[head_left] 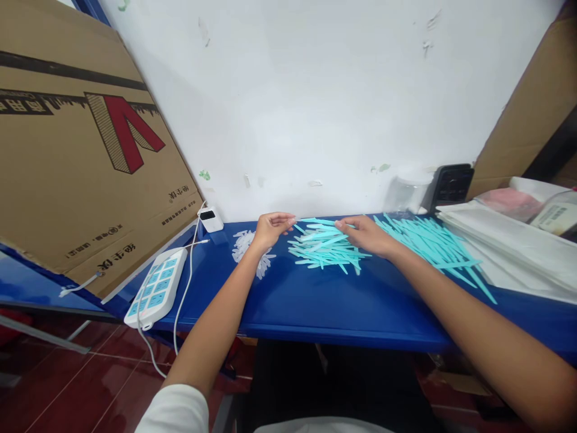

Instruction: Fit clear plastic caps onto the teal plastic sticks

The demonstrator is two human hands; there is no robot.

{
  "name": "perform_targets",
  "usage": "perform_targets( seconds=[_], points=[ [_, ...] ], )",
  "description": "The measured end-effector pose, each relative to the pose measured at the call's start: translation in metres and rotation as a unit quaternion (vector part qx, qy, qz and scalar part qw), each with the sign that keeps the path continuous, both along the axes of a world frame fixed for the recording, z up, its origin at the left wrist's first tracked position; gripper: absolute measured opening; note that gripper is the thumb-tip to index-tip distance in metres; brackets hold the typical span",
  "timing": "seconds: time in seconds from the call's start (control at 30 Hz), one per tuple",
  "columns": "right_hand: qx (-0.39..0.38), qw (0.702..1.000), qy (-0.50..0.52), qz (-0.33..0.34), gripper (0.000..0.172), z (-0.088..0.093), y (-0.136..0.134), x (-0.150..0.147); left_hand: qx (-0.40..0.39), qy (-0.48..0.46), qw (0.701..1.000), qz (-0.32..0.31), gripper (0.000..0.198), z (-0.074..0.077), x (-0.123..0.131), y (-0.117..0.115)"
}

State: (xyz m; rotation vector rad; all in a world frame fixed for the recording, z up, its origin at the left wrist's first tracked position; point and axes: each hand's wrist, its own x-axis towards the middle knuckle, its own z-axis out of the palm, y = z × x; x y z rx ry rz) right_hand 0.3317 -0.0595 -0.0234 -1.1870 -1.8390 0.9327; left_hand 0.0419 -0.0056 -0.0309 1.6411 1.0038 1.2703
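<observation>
My right hand (364,233) pinches one end of a slim turquoise plastic stick (319,221), held roughly level. At its other end, my left hand (271,230) has thumb and fingers pressed together on what looks like a small translucent cap, mostly hidden by the fingertips. Below and between both hands lies a loose pile of turquoise sticks (327,248). Partly behind my left wrist is a small heap of translucent caps (246,245). A larger spread of turquoise sticks (426,240) lies to the right, beyond my right forearm.
The blue table (288,307) meets a white wall. At left are a power strip (157,288), a white device (211,219) with cables, and a large cardboard box (81,162). A clear jar (410,191), black object (453,185) and white bags (509,240) stand at right.
</observation>
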Motion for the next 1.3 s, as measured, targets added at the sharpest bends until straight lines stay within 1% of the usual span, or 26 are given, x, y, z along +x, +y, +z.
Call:
perform_targets(
  seconds=[0.17, 0.33, 0.47, 0.67, 0.87, 1.0, 1.13, 1.2, 1.3],
  points=[
    [-0.021, 0.999, 0.021, 0.015, 0.061, -0.002, 0.001, 0.001, -0.001, -0.024, 1.0, -0.017, 0.053, -0.003, 0.003, 0.001],
    [-0.022, 0.999, 0.024, 0.008, 0.062, -0.003, 0.002, 0.001, -0.02, -0.047, 0.998, -0.02, 0.051, -0.004, 0.004, 0.001],
    [-0.025, 0.999, 0.027, 0.01, 0.063, -0.002, 0.002, 0.001, -0.016, -0.028, 0.999, -0.011, 0.051, -0.003, 0.005, 0.0],
    [-0.023, 0.999, 0.023, 0.006, 0.062, -0.001, 0.001, 0.001, 0.003, -0.006, 1.0, -0.023, 0.049, -0.001, 0.005, -0.002],
    [-0.031, 0.999, 0.032, 0.014, 0.063, -0.001, 0.001, 0.003, 0.007, 0.021, 1.0, -0.023, 0.056, 0.003, 0.002, -0.004],
    [-0.025, 0.999, 0.034, 0.017, 0.063, 0.001, 0.002, 0.005, -0.012, 0.021, 0.999, -0.041, 0.057, 0.005, 0.002, -0.006],
    [-0.023, 0.999, 0.017, 0.015, 0.061, -0.001, 0.003, 0.005, -0.009, 0.026, 0.998, -0.055, 0.054, 0.004, 0.003, -0.005],
    [-0.025, 0.999, 0.006, 0.024, 0.06, -0.002, 0.003, 0.004, -0.01, 0.037, 0.997, -0.065, 0.054, 0.002, 0.004, -0.007],
    [-0.026, 0.999, 0.001, 0.038, 0.061, -0.005, 0.002, 0.002, -0.035, 0.035, 0.995, -0.085, 0.055, 0.001, 0.008, -0.012]
  ],
)
